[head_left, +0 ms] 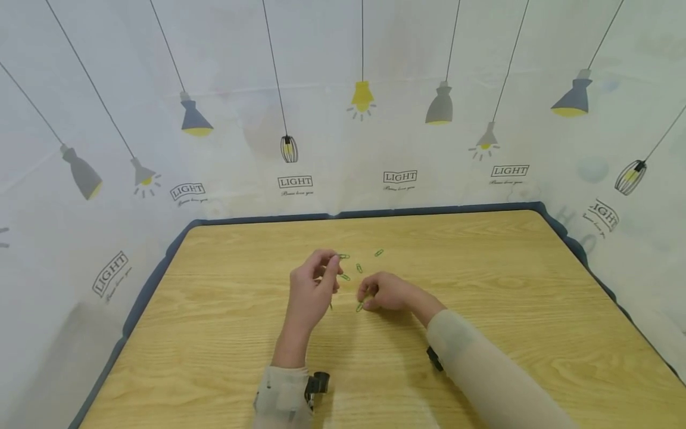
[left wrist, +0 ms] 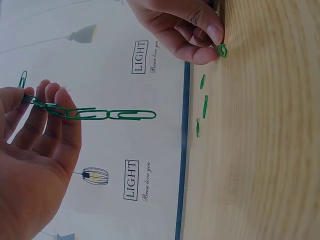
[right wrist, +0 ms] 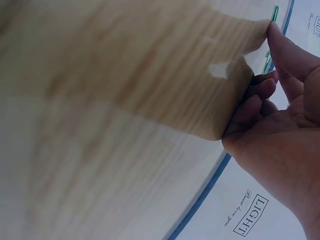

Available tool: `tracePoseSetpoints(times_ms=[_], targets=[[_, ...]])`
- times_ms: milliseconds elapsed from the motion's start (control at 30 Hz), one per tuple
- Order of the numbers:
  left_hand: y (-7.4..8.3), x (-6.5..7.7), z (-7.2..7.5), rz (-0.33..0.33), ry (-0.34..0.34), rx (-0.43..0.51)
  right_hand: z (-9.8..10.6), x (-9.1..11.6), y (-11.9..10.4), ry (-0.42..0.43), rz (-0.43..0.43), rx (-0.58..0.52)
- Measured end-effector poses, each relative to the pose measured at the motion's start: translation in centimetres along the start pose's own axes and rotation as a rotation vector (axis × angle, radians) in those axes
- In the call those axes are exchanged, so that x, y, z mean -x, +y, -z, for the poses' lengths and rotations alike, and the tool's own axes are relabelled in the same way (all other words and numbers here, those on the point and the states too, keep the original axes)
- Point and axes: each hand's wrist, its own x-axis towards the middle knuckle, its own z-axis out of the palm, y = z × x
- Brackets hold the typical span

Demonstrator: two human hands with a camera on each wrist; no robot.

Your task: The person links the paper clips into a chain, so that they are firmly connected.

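My left hand (head_left: 313,289) is raised over the table and pinches a chain of linked green paper clips (left wrist: 132,115) between thumb and fingers. The chain hangs down past the fingers, and one end clip (left wrist: 22,79) sticks out beyond the thumb tip. Low at the tabletop, my right hand (head_left: 390,291) pinches a single green paper clip (left wrist: 222,50) with thumb and forefinger. Loose green paper clips lie just beyond the hands: one at the far right (head_left: 379,253), one in the middle (head_left: 359,268) and one beside the left fingers (head_left: 345,277).
A wood-grain table (head_left: 214,310) with a dark blue edge (head_left: 429,211) spreads beneath both arms. Behind and beside it hangs a pale sheet (head_left: 321,53) printed with lamps and lettering. A small black mount (head_left: 317,384) is strapped to the left wrist.
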Motion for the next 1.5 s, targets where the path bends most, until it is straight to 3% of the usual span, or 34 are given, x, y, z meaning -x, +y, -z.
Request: tracePoseSetpoints(times_ms=[900,1500], targets=[[0.50,-0.42,0.03,-0.001,-0.013,-0.007,0.35,-0.26,0.01,-0.041,0.034,0.012],[0.27,0.15,0.42,-0.007,-0.001,-0.010,0.38,-0.08,-0.17,-0.026,0.039,-0.002]])
